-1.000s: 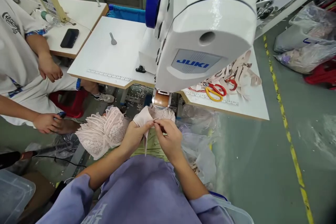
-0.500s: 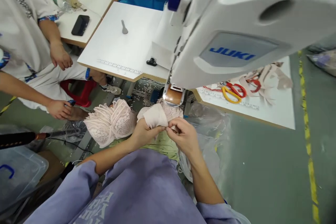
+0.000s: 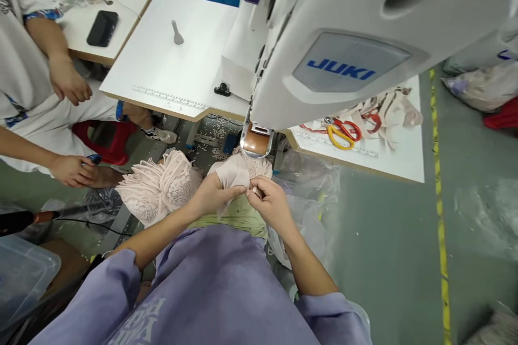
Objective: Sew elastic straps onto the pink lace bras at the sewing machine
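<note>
Between my two hands is a pale pink bra (image 3: 233, 172), part lace and part smooth cloth, just in front of the sewing machine's head (image 3: 256, 139). My left hand (image 3: 213, 193) is closed on its smooth cloth, thumb on top, and a flap hangs below the fingers. Thumb and fingers of my right hand (image 3: 267, 199) pinch the edge of the same piece, close to the left thumb. What lies right between the fingertips is too small to make out. On my left rests a stack of pale pink lace bras (image 3: 162, 186).
Scissors with red and yellow handles (image 3: 342, 136) and fabric scraps (image 3: 390, 113) lie on the right tabletop. The left tabletop (image 3: 162, 59) bears a grey tool and a black clip (image 3: 222, 89). A seated co-worker (image 3: 24, 81) is at the left. A plastic bag (image 3: 307, 215) hangs at right.
The view has shifted, so the machine and tables sit further left and higher. The cloth in my left hand has turned, with a flap now hanging down. Both hands keep their hold.
</note>
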The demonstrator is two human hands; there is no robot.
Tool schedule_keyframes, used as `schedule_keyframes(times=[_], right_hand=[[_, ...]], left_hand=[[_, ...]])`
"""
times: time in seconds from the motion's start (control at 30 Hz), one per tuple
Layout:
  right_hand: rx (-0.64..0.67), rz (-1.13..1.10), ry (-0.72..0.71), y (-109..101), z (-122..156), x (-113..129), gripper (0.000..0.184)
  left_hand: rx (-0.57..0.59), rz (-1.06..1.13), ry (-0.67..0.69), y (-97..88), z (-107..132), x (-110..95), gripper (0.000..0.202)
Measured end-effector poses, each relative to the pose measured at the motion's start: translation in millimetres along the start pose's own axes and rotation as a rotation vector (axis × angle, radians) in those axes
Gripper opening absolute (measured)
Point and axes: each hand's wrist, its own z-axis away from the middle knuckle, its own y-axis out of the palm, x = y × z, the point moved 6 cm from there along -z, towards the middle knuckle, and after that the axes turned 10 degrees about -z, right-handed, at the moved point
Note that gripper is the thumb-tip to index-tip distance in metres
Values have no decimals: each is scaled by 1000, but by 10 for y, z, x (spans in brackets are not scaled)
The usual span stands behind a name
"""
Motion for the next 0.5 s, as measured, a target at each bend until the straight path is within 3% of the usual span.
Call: schedule_keyframes(times=[0.23,0.37,0.5], right_hand=[[-28,-30,59,-48,-16,-7,7],[69,-211,184,-98,-26,-88,18],[34,-180,187,-190,-6,-65,16]], left_hand=[[-96,-165,128,-82,5,-171,20],[-24,-225,93,-122,-39,-97,26],[51,-224,75,-134,-90,-91,31]])
